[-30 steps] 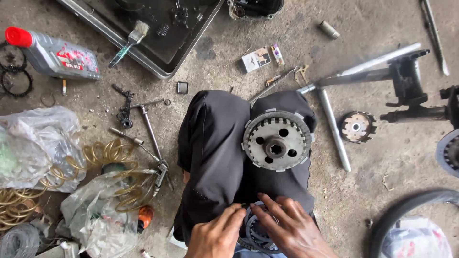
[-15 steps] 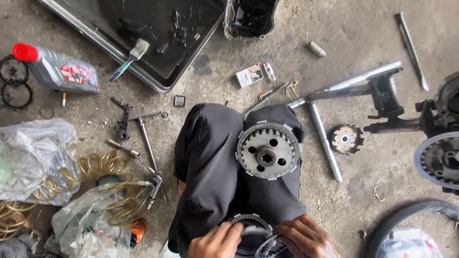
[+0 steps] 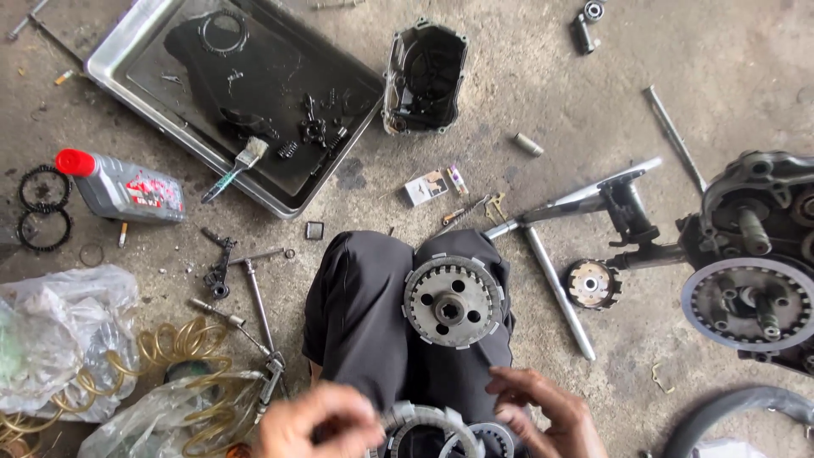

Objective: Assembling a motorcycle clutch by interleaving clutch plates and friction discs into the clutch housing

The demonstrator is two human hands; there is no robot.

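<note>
A toothed round clutch hub point(image 3: 452, 301) rests on my knee, on dark trousers point(image 3: 365, 314). At the bottom edge my left hand point(image 3: 318, 424) grips a grey notched ring part point(image 3: 424, 421), blurred by motion. My right hand point(image 3: 543, 411) is beside it, fingers bent and touching the same stack of ring parts; a second ring point(image 3: 492, 437) shows below them. How the rings sit together is hidden by the frame edge.
An engine with an exposed clutch basket point(image 3: 750, 301) lies at right, a small round hub point(image 3: 591, 284) and metal rods point(image 3: 555, 288) next to it. Behind: oily metal tray point(image 3: 119, 59) with brush, engine cover point(image 3: 424, 76), oil bottle point(image 3: 123, 187). Plastic bags point(image 3: 59, 339) and tubing lie at left.
The view has tilted up and pulled back, showing more of the tray and the engine at right. Both hands have shifted lower in the frame, still working the ring parts.
</note>
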